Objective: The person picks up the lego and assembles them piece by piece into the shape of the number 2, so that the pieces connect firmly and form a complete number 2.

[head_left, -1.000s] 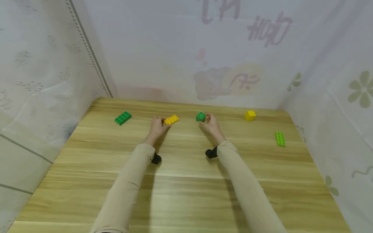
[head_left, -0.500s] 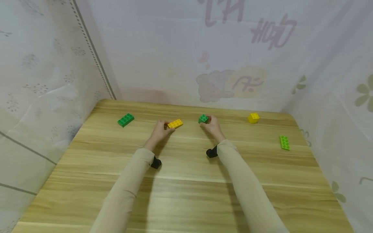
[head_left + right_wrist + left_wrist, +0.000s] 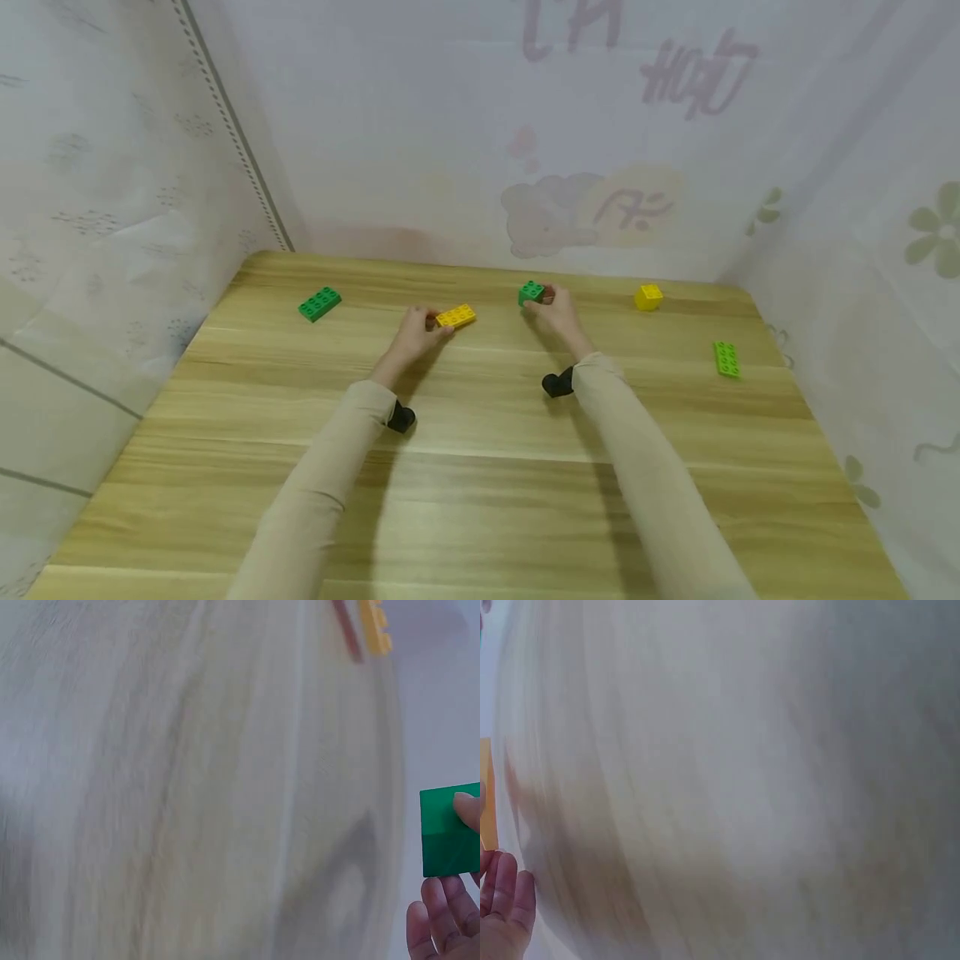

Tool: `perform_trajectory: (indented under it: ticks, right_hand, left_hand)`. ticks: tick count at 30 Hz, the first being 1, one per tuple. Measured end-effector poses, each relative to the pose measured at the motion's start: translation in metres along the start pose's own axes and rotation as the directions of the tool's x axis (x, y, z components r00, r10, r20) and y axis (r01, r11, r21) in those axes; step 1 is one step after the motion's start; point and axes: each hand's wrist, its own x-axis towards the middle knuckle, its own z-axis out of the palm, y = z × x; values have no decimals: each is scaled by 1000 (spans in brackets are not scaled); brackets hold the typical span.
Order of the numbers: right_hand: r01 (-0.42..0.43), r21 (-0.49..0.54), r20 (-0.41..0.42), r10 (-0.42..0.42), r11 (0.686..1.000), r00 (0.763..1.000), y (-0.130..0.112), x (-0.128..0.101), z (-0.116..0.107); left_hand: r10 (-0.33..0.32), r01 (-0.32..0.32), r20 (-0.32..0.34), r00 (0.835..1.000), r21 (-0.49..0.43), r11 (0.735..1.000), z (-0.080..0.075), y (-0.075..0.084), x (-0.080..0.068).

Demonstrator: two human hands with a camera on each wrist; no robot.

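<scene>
My left hand (image 3: 412, 335) pinches the left end of a long yellow toy brick (image 3: 459, 315), studs up, between thumb and fingers. Only an orange-yellow strip of that brick (image 3: 488, 799) shows at the edge of the left wrist view, beside the fingertips. To the right, my right hand (image 3: 560, 317) pinches a small square green toy brick (image 3: 530, 292) from its right side, studs up. Its smooth green side (image 3: 446, 836) faces the right wrist camera, thumb on it and fingers below. The two held bricks are apart. Both appear slightly raised above the table.
A long dark green brick (image 3: 320, 304) lies at the table's back left. Toward the back right stands a yellow square brick (image 3: 648, 297), with a flat light green brick (image 3: 726, 359) nearer the right edge. Patterned cloth (image 3: 420, 150) walls the wooden table (image 3: 480, 500) behind and at the sides.
The left hand has brought the yellow brick a little right and nearer. The right hand has shifted the green brick slightly right and farther back. The other bricks stay put.
</scene>
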Motion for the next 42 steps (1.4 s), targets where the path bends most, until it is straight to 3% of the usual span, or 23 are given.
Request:
perform_trajectory:
  ticks: [9,19,27,35,42]
  right_hand:
    - [-6,-11,-33,5,1000,999,-2,-8,-29]
    - [15,-35,-74,-18,999,997,-18,-19,-52]
    - [55,-76,-89,-62,996,994,-28,-30,-63]
    - [109,-108,-81,-118,988,990,-31,-39,-64]
    - [87,-102,-77,-95,991,993,-29,-46,-64]
  left_hand:
    - [15,-16,55,998,11,1000,11,21,3]
    - [106,-109,125,986,20,994,28,40,10]
    - [183,-209,225,957,98,973,45,43,4]
    - [205,-244,255,945,130,961,52,44,0]
    - [225,-288,285,932,201,936,59,43,0]
